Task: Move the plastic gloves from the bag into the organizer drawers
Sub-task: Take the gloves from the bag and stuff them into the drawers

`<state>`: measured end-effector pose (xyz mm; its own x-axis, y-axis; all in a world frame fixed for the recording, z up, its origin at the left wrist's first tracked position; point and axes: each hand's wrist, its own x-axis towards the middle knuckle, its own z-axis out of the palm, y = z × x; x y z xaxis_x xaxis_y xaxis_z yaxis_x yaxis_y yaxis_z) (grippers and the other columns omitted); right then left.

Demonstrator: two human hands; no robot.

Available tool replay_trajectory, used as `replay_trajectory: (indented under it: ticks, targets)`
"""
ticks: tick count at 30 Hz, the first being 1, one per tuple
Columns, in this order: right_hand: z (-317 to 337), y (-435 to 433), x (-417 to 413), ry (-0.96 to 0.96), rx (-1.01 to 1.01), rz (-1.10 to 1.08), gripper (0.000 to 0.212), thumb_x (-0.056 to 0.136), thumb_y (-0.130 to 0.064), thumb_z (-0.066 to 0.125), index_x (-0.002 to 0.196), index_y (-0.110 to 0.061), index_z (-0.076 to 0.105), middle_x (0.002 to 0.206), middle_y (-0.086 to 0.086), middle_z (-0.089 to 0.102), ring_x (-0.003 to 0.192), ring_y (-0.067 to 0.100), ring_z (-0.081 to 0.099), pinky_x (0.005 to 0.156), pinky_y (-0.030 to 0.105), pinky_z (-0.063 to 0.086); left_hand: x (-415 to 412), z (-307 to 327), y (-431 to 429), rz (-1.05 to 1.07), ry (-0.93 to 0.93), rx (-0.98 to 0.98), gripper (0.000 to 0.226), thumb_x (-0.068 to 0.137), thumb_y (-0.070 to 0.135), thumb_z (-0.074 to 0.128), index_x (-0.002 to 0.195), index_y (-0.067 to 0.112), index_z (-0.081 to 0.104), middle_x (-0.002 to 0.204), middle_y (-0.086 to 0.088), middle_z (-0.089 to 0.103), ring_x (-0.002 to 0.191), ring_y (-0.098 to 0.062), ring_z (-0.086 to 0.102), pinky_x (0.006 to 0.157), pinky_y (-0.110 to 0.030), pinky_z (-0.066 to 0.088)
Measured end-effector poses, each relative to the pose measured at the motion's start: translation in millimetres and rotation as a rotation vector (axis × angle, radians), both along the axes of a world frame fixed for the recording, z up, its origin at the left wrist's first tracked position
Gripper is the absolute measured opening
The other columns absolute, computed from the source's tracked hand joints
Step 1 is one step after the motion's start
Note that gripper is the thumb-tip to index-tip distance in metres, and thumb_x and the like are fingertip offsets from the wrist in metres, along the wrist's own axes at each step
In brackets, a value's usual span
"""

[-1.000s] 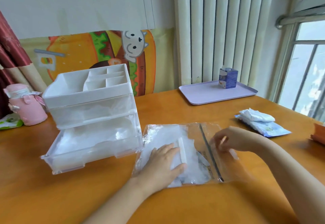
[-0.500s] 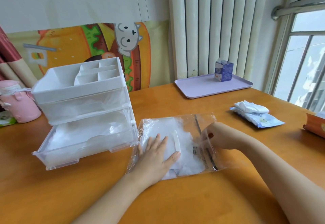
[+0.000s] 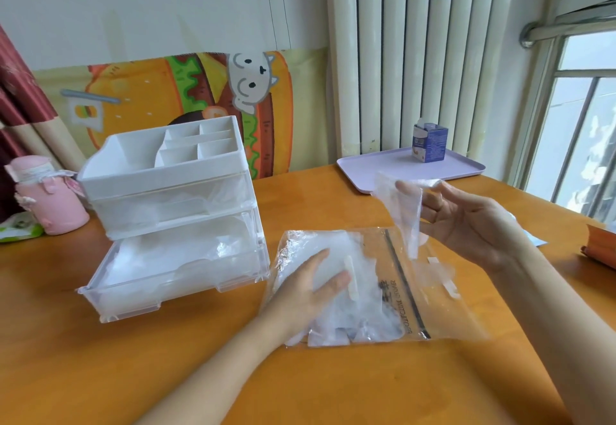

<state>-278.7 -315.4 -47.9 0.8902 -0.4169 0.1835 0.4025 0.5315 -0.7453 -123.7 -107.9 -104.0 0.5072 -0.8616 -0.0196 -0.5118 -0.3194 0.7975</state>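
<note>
Just drawn out of the bag (image 3: 443, 308): one plastic glove (image 3: 405, 214), pinched in the raised right hand (image 3: 466, 224), dangling below it. Pinning the bag to the surface (image 3: 166, 374) with a spread left hand (image 3: 313, 288). Likely bound next for the open drawer (image 3: 126, 304) left of that hand.

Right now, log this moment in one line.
left hand presses bag | right hand holds glove above bag | lower drawer open
</note>
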Motion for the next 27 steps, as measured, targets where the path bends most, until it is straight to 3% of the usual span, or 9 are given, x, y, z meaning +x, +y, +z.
replay_trajectory:
  ticks: [2,4,8,11,14,18,23,25,27]
  targets:
    - [-0.9,7.1,1.8,-0.057,0.024,0.153,0.027,0.101,-0.011,0.036,0.104,0.002,0.060,0.131,0.029,0.053,0.134,0.037,0.041,0.113,0.056,0.025,-1.1,13.4,0.0,-0.045,0.244,-0.216,0.121,0.047,0.092,0.056,0.148,0.031,0.031,0.148,0.019,0.037,0.130,0.013,0.034,0.108,-0.014,0.027]
    - [2.8,13.6,-0.1,-0.083,-0.021,0.129,0.038,0.105,-0.012,0.018,0.119,0.008,0.048,0.140,0.035,0.039,0.138,0.043,0.031,0.115,0.055,0.010,-2.8,23.0,1.7,-0.096,0.393,-0.309,0.126,0.039,0.091,0.063,0.146,0.032,0.034,0.142,0.021,0.042,0.130,0.009,0.039,0.113,-0.022,0.031]
    - [1.6,33.5,4.1,-0.103,-0.020,0.207,0.040,0.104,-0.008,0.016,0.128,0.010,0.043,0.140,0.036,0.038,0.136,0.043,0.033,0.114,0.048,0.014,-4.0,27.2,2.0,-0.197,0.627,-0.372,0.098,0.040,0.075,0.079,0.127,0.040,0.052,0.133,0.014,0.056,0.136,-0.011,0.041,0.116,-0.037,0.029]
    - [-0.9,39.7,4.5,-0.045,-0.021,0.154,0.038,0.104,-0.007,0.019,0.127,0.010,0.044,0.139,0.035,0.040,0.134,0.042,0.037,0.113,0.046,0.019,-6.2,23.2,-0.2,-0.267,0.817,-0.385,0.092,0.054,0.055,0.086,0.133,0.023,0.053,0.135,0.000,0.058,0.133,-0.019,0.047,0.117,-0.044,0.025]
    - [-3.4,33.4,4.6,-0.011,0.002,0.087,0.034,0.104,-0.007,0.025,0.124,0.010,0.047,0.136,0.033,0.044,0.131,0.040,0.041,0.114,0.043,0.020,-5.4,25.8,-1.3,-0.198,0.913,-0.468,0.074,0.054,0.039,0.091,0.115,0.008,0.063,0.114,-0.008,0.069,0.109,-0.020,0.064,0.099,-0.036,0.049]
    - [-7.7,23.8,13.5,-0.016,0.030,0.192,0.035,0.101,-0.028,0.047,0.120,0.000,0.055,0.125,0.023,0.059,0.122,0.032,0.053,0.111,0.039,0.028,-0.3,59.7,8.0,-0.046,0.682,-0.576,0.034,0.067,0.024,0.075,0.092,0.005,0.063,0.075,-0.005,0.061,0.061,-0.009,0.060,0.064,-0.020,0.054]
    - [-9.2,39.2,24.5,0.065,-0.318,0.240,0.112,0.061,-0.065,0.076,0.139,0.005,0.037,0.140,0.028,0.044,0.125,0.039,0.046,0.110,0.051,0.030,2.9,117.1,49.2,-0.007,0.036,-0.470,0.010,0.082,0.016,0.070,0.085,0.007,0.068,0.050,0.016,0.054,0.044,-0.001,0.044,0.049,-0.013,0.040]
    - [-5.9,55.4,29.8,0.137,-0.480,0.220,0.103,0.057,-0.058,0.083,0.131,0.004,0.049,0.134,0.028,0.050,0.120,0.040,0.050,0.109,0.050,0.033,7.0,129.0,63.7,-0.037,-0.086,-0.419,0.010,0.085,0.014,0.069,0.088,0.004,0.070,0.048,0.018,0.054,0.041,0.000,0.043,0.048,-0.014,0.039]
    - [1.6,77.1,35.4,0.252,-0.717,0.171,0.059,0.067,-0.043,0.082,0.113,-0.007,0.067,0.114,0.012,0.066,0.106,0.021,0.061,0.104,0.036,0.040,13.7,137.0,75.3,-0.044,-0.155,-0.379,0.009,0.084,0.017,0.071,0.086,0.008,0.073,0.044,0.017,0.049,0.041,-0.002,0.040,0.050,-0.019,0.039]
